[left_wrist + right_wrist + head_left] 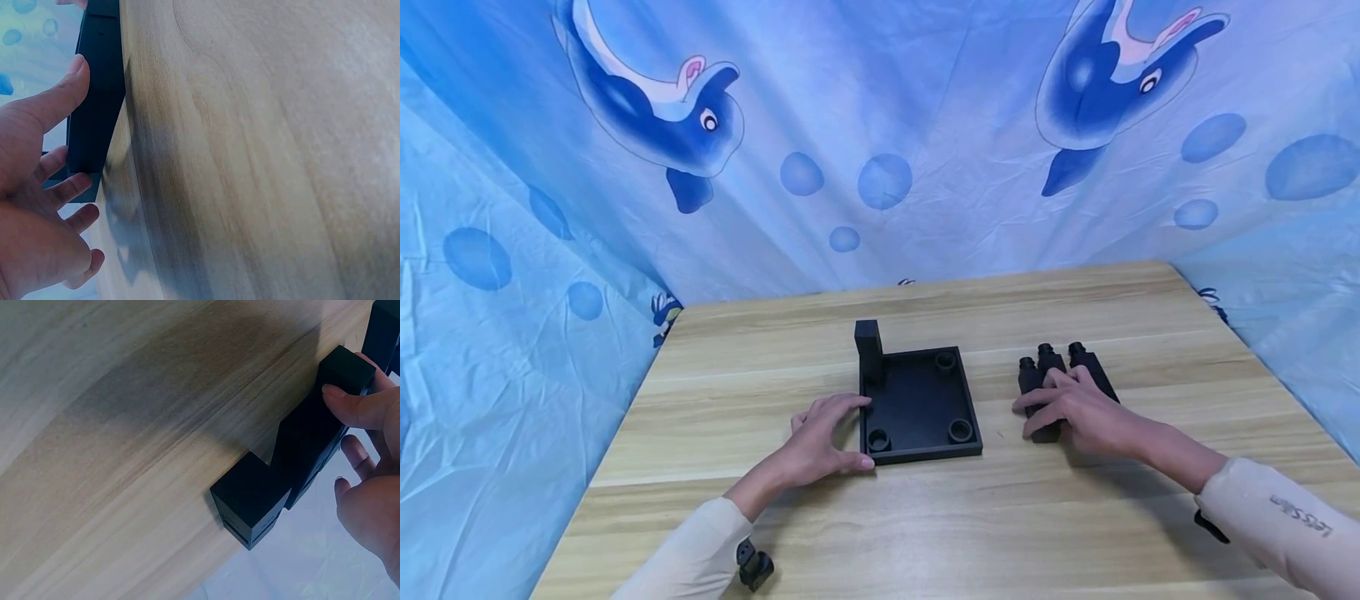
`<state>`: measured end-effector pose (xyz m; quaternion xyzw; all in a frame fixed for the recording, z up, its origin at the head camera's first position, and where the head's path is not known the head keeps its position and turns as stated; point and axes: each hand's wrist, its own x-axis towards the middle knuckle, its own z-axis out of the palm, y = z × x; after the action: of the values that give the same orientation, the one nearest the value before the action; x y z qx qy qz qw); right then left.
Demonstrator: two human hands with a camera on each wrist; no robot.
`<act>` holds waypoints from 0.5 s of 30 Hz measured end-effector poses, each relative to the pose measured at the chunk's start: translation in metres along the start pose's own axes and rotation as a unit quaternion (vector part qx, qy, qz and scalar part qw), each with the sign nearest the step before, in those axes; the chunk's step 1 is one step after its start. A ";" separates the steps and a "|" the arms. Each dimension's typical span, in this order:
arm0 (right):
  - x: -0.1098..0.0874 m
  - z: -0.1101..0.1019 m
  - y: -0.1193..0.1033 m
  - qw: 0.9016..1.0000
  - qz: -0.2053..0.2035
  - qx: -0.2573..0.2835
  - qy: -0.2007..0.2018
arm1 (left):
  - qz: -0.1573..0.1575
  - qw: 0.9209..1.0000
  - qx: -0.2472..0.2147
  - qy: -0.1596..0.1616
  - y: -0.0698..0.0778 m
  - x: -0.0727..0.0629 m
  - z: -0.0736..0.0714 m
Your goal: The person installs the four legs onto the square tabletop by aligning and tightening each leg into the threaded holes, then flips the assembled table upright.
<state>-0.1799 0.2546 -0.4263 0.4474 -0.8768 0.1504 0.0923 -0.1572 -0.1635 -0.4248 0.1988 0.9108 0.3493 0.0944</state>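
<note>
A square black panel (917,404) with a raised rim lies on the wooden table, round sockets at three corners. At its far left corner a square black leg (868,350) stands upright. My left hand (820,437) touches the panel's left side, its thumb at the near corner and fingers loosely extended. To the right lie three more black legs with threaded ends pointing away. My right hand (1086,412) pinches the leftmost leg (1028,379) between thumb and fingers. Beside it lie the middle leg (1050,360) and, slightly apart, the right leg (250,490).
The wooden tabletop (745,358) reaches back to a blue curtain (820,225) printed with dolphins and bubbles. A small black device (754,567) is strapped at my left wrist.
</note>
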 end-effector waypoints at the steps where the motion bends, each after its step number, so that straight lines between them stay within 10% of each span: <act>1: 0.000 0.000 0.000 1.000 0.001 -0.001 -0.002 | 0.000 1.000 0.001 0.000 0.000 0.000 0.000; 15: 0.006 0.001 0.001 1.000 -0.007 0.002 -0.004 | -0.003 1.000 -0.003 -0.001 0.002 0.000 -0.001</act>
<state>-0.1842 0.2499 -0.4250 0.4539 -0.8739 0.1497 0.0892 -0.1570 -0.1631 -0.4228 0.1959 0.9102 0.3516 0.0976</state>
